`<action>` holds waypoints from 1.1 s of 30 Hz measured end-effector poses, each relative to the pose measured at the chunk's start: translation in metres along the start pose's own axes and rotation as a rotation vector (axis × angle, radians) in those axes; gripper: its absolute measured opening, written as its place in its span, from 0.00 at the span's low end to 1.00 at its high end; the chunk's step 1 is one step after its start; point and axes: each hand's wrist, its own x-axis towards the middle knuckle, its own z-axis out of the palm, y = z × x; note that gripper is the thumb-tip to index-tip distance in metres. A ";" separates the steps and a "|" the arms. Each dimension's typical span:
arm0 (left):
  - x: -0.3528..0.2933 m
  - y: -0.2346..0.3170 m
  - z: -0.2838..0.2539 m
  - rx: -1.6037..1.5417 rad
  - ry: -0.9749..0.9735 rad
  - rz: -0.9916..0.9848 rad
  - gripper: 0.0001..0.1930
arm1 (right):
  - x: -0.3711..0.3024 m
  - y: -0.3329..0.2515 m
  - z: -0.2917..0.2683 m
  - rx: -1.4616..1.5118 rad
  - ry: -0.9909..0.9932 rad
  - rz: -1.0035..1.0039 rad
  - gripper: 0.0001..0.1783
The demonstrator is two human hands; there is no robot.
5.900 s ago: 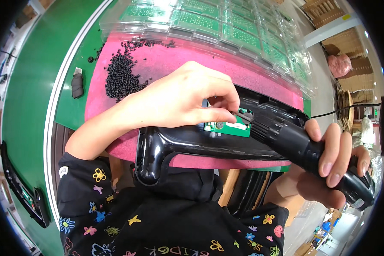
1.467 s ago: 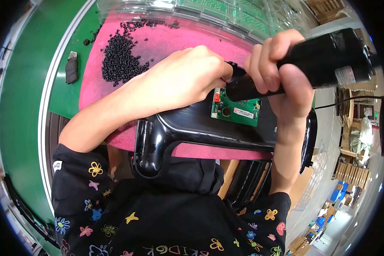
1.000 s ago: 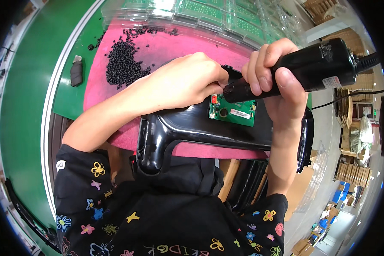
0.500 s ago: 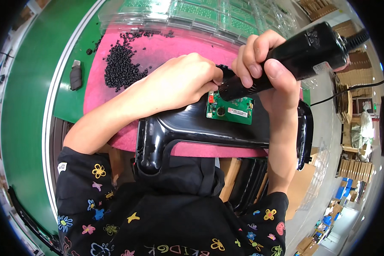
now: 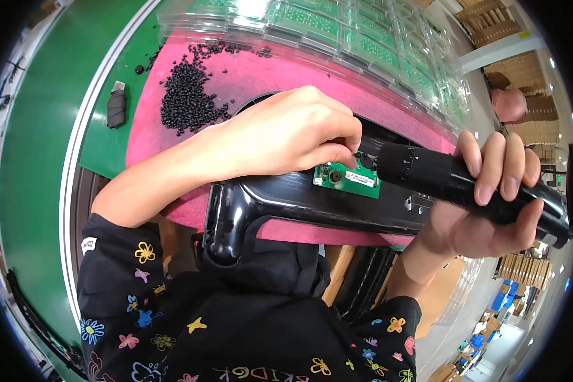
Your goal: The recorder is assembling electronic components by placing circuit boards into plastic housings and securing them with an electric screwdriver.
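A black electric screwdriver lies nearly level in my right hand, whose fingers wrap round its body. Its nose points left at my left hand. My left thumb and forefinger are pinched beside the driver's tip; whatever they hold is too small to make out. Just below them sits a green circuit board with a white label and a round part. The board rests on a glossy black plastic housing, whose far side is partly hidden by my left hand and forearm.
Small black screw-like pieces are heaped on the pink mat. Clear plastic trays with green boards stand along the far side. A black wrapped object lies on the green surface. Cardboard stacks stand at right.
My right hand has swung the screwdriver right and lower, turning it more level and taking its tip off the board. My left hand has shifted right, its pinched fingers now by the tip.
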 end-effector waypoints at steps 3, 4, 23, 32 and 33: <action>0.001 -0.003 0.003 -0.022 0.024 0.103 0.09 | -0.003 0.001 0.002 0.006 0.015 -0.028 0.12; 0.002 -0.004 0.004 -0.021 0.042 0.180 0.09 | -0.003 0.001 0.003 0.029 0.009 -0.036 0.13; 0.001 0.001 0.001 0.196 -0.012 -0.131 0.12 | -0.019 0.025 0.014 -0.317 0.005 0.262 0.18; -0.003 0.000 0.000 0.245 0.056 -0.207 0.12 | -0.012 0.043 0.008 -0.229 -0.166 0.365 0.20; -0.004 -0.001 -0.001 0.234 0.037 -0.208 0.11 | -0.011 0.044 0.009 -0.228 -0.200 0.381 0.20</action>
